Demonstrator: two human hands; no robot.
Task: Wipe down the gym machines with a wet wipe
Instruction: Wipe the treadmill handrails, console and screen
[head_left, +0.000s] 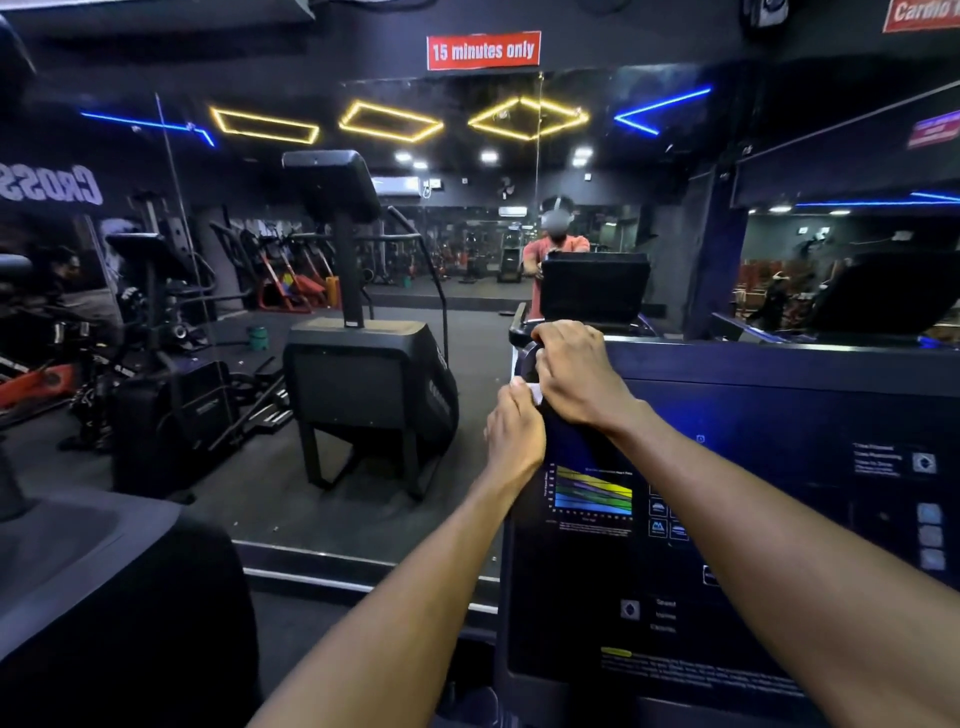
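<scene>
Nearest, the dark console (727, 519) of the machine lies below and right of both hands. The left hand (514, 434) has its fingers (511, 400) curled, pinching a white wet wipe (534, 393) against the console's upper left corner, apparently to scrub that edge. The right hand (576, 371) curls over the same corner just above, likely steadying. Beyond the fingers, a mirror (467, 234) shows the gym.

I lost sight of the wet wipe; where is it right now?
In the head view, the wet wipe sits centre frame, pinched between the left hand and right hand at the upper left corner of the machine console.
</scene>
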